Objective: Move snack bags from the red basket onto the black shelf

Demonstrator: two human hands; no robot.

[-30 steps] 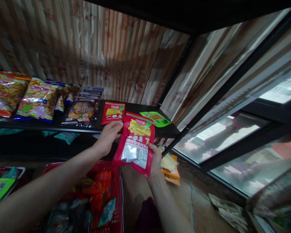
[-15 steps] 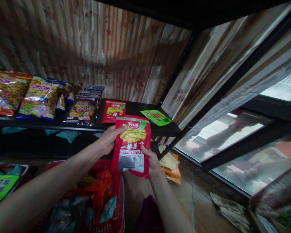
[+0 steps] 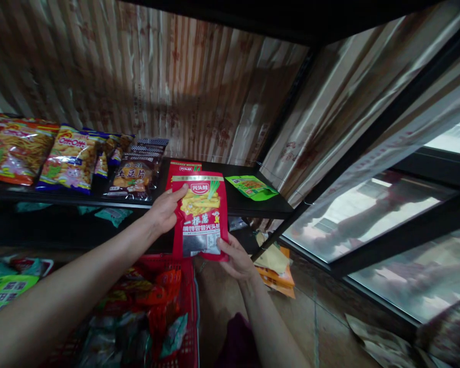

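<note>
- Left hand (image 3: 164, 208) reaches forward, fingers gripping the red snack pouch (image 3: 200, 216) at its upper left edge.
- Right hand (image 3: 233, 256) pinches its bottom corner.
- Pouch upright, front facing us.

**Hidden, clipped, unreadable**

The held red snack pouch (image 3: 200, 214) covers most of the matching pouch (image 3: 184, 167) on the shelf (image 3: 249, 204); only its top strip shows. Right hand (image 3: 233, 258): fingers partly behind the held pouch's lower edge. Red basket (image 3: 186, 286) cut by the bottom edge, contents blurred. Noodle bag (image 3: 11, 153) clipped at left. Lower-shelf packets (image 3: 113, 214) too dark to identify.
</note>
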